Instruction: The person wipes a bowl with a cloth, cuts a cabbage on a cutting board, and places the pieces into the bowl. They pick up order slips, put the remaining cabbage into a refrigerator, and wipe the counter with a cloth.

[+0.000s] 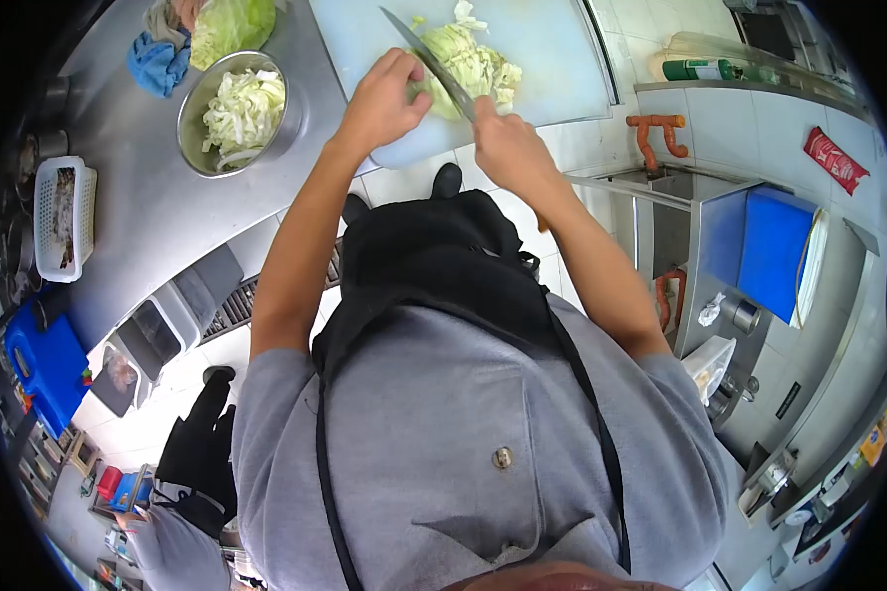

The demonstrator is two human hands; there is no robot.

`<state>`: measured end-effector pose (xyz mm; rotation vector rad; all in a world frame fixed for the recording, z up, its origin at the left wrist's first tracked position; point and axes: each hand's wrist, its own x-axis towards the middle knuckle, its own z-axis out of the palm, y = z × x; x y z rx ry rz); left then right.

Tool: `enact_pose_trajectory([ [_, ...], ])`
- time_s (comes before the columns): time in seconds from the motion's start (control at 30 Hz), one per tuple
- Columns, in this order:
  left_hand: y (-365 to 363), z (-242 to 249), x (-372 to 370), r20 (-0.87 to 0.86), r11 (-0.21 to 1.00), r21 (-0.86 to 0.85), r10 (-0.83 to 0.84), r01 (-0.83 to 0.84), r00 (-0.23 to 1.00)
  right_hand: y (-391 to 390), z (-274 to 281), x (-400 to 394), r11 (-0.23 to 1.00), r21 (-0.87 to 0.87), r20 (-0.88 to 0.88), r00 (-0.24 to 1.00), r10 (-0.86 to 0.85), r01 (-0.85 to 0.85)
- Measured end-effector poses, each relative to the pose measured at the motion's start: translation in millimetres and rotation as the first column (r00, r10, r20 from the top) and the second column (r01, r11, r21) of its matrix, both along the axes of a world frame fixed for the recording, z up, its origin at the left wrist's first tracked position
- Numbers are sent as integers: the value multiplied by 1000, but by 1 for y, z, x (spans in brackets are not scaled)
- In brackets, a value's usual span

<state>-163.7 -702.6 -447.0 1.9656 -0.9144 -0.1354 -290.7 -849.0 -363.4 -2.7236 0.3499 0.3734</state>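
Note:
A knife (426, 51) is gripped by its handle in my right hand (514, 150), which is closed around it. The blade points up and to the left across chopped cabbage (478, 61) on a pale cutting board (562, 69). On the other side of the blade, my left hand (382, 103) has curled fingers and thumb against the near edge of the cabbage; the hand and knife partly hide what lies between them. A metal bowl (186, 128) of cut cabbage pieces (244, 110) stands left of the board. Behind it lies a larger piece of cabbage (235, 32).
A blue cloth (156, 65) lies on the steel counter (182, 212), near a white plastic basket (87, 212) at its left edge. A sink unit (705, 212) and a blue board (774, 246) stand at right. Another person (192, 483) is behind at lower left.

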Motion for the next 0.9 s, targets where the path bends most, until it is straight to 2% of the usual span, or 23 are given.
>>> enact_pose_trajectory([
  [0.1, 3, -2, 0, 48, 1000, 22, 19, -21, 999, 7, 42, -25, 999, -34, -142, 990, -5, 0],
  [0.13, 3, -1, 0, 43, 999, 20, 26, -26, 999, 8, 48, -27, 998, -57, -219, 976, -6, -7],
  [0.17, 2, 0, -1, 57, 1000, 25, 16, -17, 998, 9, 44, -28, 998, -59, -224, 975, -3, -11],
  [0.27, -3, 0, -4, 88, 999, 27, 18, -20, 996, 12, 9, -29, 998, -70, -193, 981, -11, -3],
  [0.33, -4, 0, -11, 102, 999, 36, 24, -27, 994, 14, -22, -13, 999, -32, -56, 998, 25, -26],
  [0.37, -4, 2, -11, 110, 998, 49, 36, -41, 993, 13, -26, -6, 999, -30, -48, 998, 27, -29],
  [0.5, 1, -1, -9, 134, 998, 34, 43, -48, 990, 10, -6, 3, 996, -71, 0, 999, 52, -52],
  [0.6, 6, -1, -13, 115, 995, 11, 99, -101, 988, 15, 24, -16, 999, -34, -59, 998, 12, -14],
  [0.67, 6, 0, -13, 127, 996, 15, 90, -93, 988, 15, 33, -26, 997, -58, -183, 982, 37, -48],
  [0.77, -1, 0, -13, 171, 994, 46, 90, -99, 981, 17, -1, -29, 995, -89, -114, 993, 24, -35],
  [0.83, 2, -3, -18, 194, 990, 92, 90, -109, 977, 20, -24, -20, 997, -59, -74, 996, 43, -47],
  [0.9, 1, -5, -13, 227, 992, 69, 85, -103, 970, 17, -31, -3, 999, -25, -21, 1000, 23, -24],
])
